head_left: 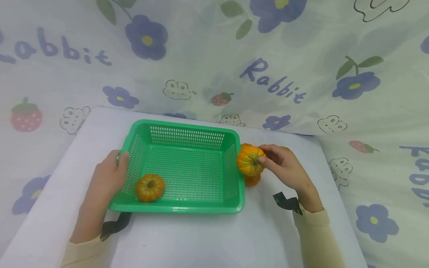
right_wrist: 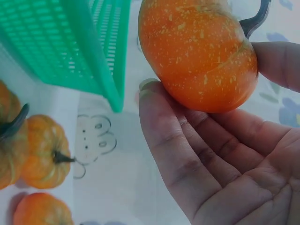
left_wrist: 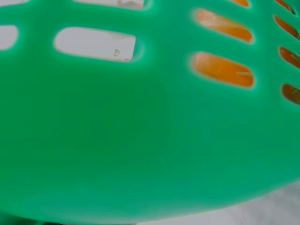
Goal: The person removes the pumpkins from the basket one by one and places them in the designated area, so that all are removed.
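A green plastic basket (head_left: pixel 184 208) with slotted walls stands on the white table. My left hand (head_left: pixel 112 173) grips its left rim, thumb over the edge. In the left wrist view the basket's green wall (left_wrist: pixel 117 140) fills nearly everything. One small orange pumpkin (head_left: pixel 150 188) lies inside, at the basket's front left. Just outside the right rim, my right hand (head_left: pixel 285 165) holds another small pumpkin (head_left: pixel 250 160) between thumb and fingers. The right wrist view shows this speckled orange pumpkin (right_wrist: pixel 199 58) raised beside the basket, its dark stem toward the thumb.
More small pumpkins lie on the table right of the basket, partly hidden by the right hand; the right wrist view shows several, one pumpkin (right_wrist: pixel 44 152) with a dark stem among them. A patterned cloth (head_left: pixel 201 67) hangs behind the table (head_left: pixel 187 242).
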Demonstrator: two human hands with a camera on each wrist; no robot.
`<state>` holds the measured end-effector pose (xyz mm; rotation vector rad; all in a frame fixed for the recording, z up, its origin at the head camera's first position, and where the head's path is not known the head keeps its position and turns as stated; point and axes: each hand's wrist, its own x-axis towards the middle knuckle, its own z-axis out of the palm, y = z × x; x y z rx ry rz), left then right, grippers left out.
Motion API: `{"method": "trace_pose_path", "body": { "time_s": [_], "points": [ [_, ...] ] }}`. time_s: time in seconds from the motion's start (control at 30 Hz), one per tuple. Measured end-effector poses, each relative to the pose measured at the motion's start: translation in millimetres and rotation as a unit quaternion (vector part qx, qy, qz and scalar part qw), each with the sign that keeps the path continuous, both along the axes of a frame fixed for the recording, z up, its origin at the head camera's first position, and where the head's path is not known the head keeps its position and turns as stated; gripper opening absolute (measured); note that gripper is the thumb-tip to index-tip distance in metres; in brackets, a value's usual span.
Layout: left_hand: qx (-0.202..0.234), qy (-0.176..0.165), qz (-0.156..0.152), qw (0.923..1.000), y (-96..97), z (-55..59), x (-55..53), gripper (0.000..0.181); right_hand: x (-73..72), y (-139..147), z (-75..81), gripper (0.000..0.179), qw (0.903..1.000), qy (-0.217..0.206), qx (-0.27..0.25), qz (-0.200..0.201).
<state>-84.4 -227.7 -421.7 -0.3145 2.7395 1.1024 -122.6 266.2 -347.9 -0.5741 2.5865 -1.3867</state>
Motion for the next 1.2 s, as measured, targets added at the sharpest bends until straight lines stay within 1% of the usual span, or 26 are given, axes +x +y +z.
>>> {"method": "trace_pose_path", "body": {
  "time_s": [0.17, 0.27, 0.4, 0.5, 0.6, 0.67, 0.87, 0.97, 1.1, 1.2],
  "points": [
    [0.002, 0.002, 0.000, 1.0000, -0.7, 0.8, 0.9, 0.077, 14.0, 14, -6.5, 0.036, 0.9990, 0.009, 0.006, -0.043],
    [0.003, 0.005, 0.002, 1.0000, 0.0, 0.9, 1.5, 0.076, 21.5, 24, -8.4, 0.035, 0.9980, 0.019, 0.011, -0.060],
    [0.004, 0.004, 0.005, 1.0000, 1.0, 0.8, 1.6, 0.076, 28.9, 35, -9.8, 0.035, 0.9953, 0.033, 0.025, -0.087],
    [0.006, 0.001, 0.008, 0.9999, 1.5, 0.9, 1.7, 0.076, 33.4, 43, -12.8, 0.036, 0.9927, 0.031, 0.033, -0.112],
    [0.008, 0.001, 0.007, 0.9999, 1.8, 1.2, 1.5, 0.076, 37.9, 51, -19.6, 0.038, 0.9896, 0.015, 0.035, -0.138],
    [0.007, 0.002, 0.005, 1.0000, 1.5, 1.3, 0.9, 0.076, 40.8, 57, -26.8, 0.039, 0.9871, 0.002, 0.031, -0.157],
    [0.003, -0.004, 0.008, 1.0000, -0.2, 0.9, 0.2, 0.076, 41.7, 71, -55.3, 0.045, 0.9798, -0.039, 0.011, -0.196],
    [0.007, -0.007, 0.010, 0.9999, -0.1, 0.0, 0.1, 0.077, 40.9, 76, -69.1, 0.051, 0.9734, -0.070, 0.017, -0.217],
    [0.010, -0.007, 0.007, 0.9999, 1.1, -0.4, -0.2, 0.077, 39.8, 79, -82.8, 0.058, 0.9637, -0.102, 0.031, -0.245],
    [0.007, -0.004, 0.006, 1.0000, 2.5, 0.5, -0.1, 0.076, 39.0, 81, -91.6, 0.062, 0.9564, -0.126, 0.025, -0.262]
  ]
}}
